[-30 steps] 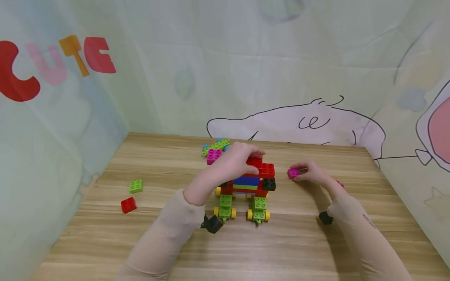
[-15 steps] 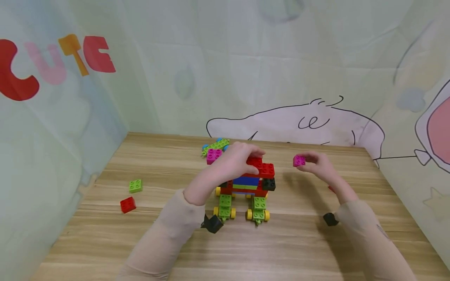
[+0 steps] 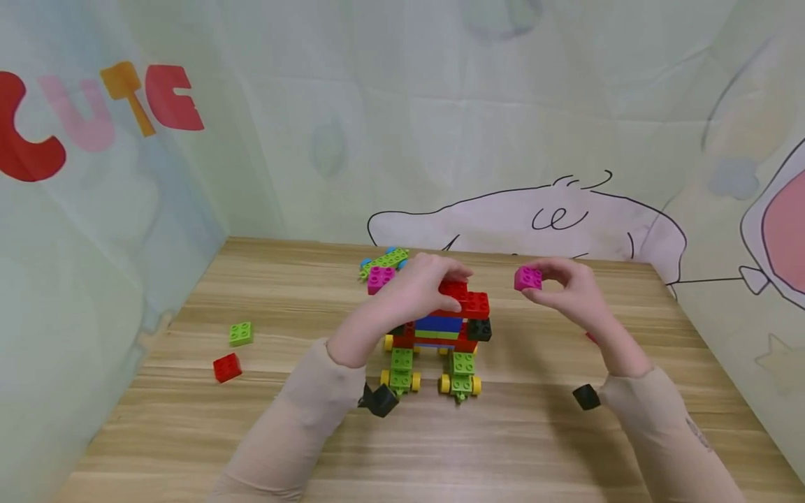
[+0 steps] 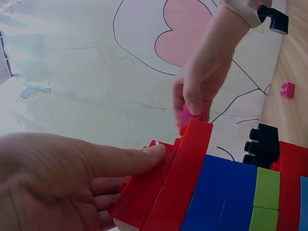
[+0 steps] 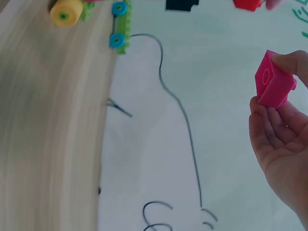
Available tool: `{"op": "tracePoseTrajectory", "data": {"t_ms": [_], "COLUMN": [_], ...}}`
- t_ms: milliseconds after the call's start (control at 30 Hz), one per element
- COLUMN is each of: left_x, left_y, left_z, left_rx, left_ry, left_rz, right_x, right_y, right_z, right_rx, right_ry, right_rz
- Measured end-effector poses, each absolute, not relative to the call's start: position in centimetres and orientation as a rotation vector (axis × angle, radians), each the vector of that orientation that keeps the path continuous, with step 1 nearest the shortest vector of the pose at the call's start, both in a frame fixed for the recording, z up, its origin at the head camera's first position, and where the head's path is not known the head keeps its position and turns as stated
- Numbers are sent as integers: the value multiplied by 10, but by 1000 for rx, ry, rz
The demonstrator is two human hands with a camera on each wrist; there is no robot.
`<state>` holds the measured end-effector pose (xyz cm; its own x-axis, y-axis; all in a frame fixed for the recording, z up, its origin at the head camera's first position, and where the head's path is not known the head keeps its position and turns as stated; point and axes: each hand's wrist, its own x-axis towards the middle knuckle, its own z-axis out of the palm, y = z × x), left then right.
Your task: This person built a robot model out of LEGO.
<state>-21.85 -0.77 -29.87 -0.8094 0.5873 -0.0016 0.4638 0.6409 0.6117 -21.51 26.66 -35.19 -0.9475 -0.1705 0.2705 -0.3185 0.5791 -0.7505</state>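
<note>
A toy building-brick model on wheels stands mid-table; its red bricks (image 3: pixel 476 304) on top sit over blue bricks (image 3: pixel 438 323), with green wheeled bases (image 3: pixel 462 374) at the front. My left hand (image 3: pixel 418 286) grips the red top bricks, thumb (image 4: pixel 155 151) against their side in the left wrist view. Beyond the model's right side, my right hand (image 3: pixel 575 286) pinches a pink brick (image 3: pixel 528 278) between thumb and fingers, raised above the table. The right wrist view shows that pink brick (image 5: pixel 274 81) with its studs turned away. Another pink brick (image 3: pixel 380 279) shows at the model's left.
A lime wheeled base (image 3: pixel 385 262) with blue wheels lies behind the model. At the left are a lime brick (image 3: pixel 240 334) and a red brick (image 3: pixel 227 367). One more pink brick (image 4: pixel 288 90) lies on the table, mostly behind my right wrist in the head view.
My right hand has lifted the pink brick off the table and turned it, then brought it slightly back leftward toward the model. The left hand stays on the red bricks.
</note>
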Motion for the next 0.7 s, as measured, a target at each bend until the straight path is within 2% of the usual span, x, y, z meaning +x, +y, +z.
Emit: {"op": "tracePoseTrajectory", "data": {"t_ms": [300, 700], "left_x": [-220, -219], "left_y": [-9, -8], "left_z": [-299, -297], "left_rx": [868, 864], "left_ry": [2657, 2655], "left_rz": [913, 914], "right_x": [-203, -204], "right_y": [242, 228], "right_z": [-339, -346], "right_rx": [631, 802], "right_ry": [-2540, -2514], "right_rz": [1331, 1358]}}
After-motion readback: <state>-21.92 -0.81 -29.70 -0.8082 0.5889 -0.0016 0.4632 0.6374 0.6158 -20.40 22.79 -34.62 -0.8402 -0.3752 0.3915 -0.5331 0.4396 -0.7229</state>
